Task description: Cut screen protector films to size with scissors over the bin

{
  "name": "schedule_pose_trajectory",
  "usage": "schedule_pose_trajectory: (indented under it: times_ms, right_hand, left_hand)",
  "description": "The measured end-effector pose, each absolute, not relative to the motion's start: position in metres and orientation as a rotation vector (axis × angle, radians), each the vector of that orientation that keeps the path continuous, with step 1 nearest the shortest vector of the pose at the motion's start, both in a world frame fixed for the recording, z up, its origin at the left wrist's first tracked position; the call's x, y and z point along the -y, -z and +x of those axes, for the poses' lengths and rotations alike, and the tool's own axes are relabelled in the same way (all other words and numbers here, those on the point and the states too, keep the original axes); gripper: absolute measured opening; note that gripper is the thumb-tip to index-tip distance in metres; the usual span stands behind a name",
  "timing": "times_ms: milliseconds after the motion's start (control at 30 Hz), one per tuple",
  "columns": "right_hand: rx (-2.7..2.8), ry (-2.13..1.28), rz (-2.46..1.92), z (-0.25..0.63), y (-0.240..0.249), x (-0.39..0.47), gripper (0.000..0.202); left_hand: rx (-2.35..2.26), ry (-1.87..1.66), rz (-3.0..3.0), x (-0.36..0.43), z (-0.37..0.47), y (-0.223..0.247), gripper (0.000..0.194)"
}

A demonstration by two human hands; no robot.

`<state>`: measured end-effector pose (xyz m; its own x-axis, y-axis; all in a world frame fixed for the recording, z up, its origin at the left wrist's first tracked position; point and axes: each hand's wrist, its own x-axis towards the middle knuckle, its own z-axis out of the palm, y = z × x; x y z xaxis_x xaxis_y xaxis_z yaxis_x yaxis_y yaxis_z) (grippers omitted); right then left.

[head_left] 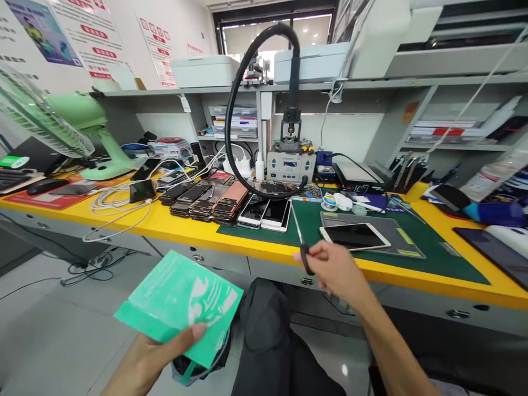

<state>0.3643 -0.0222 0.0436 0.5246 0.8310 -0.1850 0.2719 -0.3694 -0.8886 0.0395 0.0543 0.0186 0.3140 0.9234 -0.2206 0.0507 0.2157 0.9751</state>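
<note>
My left hand (152, 357) grips a flat green packet (169, 291) with white printing, its thumb pressed on the front. The packet is held in front of the bench, over a bin (225, 355); a thin green strip (188, 373) shows at the bin's mouth. My right hand (342, 269) is closed on the black handles of a pair of scissors (306, 257), whose blades point up and away over the bench edge. The scissors are apart from the packet. Close beyond my right hand, a white-framed tablet (358, 236) lies on a grey mat (406, 245).
Stacks of phones (198, 197) and two white phones (276, 214) lie on the yellow bench (173, 226). A looped black hose (231, 110) rises from a grey soldering station (290, 166). White cables (111, 201) and a green fan (109, 151) are at left; a dark tablet (490, 250) at right.
</note>
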Motion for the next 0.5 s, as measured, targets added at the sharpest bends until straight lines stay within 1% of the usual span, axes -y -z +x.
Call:
schedule_pose_trajectory:
  times_ms: [33,100,167,300,400,500]
  right_hand:
    - [0.948,-0.641,-2.051,0.378,-0.056,0.016,0.039]
    - [1.122,-0.428,-2.327,0.398,-0.075,-0.001,0.032]
    - [1.218,-0.426,-2.413,0.411,-0.086,-0.021,0.027]
    - [1.382,-0.583,-2.485,0.423,-0.099,-0.057,0.030]
    - [1.504,-0.682,-2.483,0.423,-0.109,-0.071,0.027]
    - [1.604,-0.645,-2.426,0.412,-0.123,-0.065,0.027]
  left_hand:
    - [-1.065,-0.766,1.208,-0.053,0.043,-0.017,0.041]
    - [-1.035,-0.709,1.223,-0.051,0.054,-0.018,0.042]
    - [-0.991,-0.698,1.223,-0.050,0.066,-0.022,0.043]
    - [-0.845,-0.634,1.267,-0.054,0.081,-0.032,0.038]
    - [-0.685,-0.511,1.367,-0.062,0.084,-0.033,0.029]
    - [-0.551,-0.391,1.456,-0.070,0.085,-0.033,0.018]
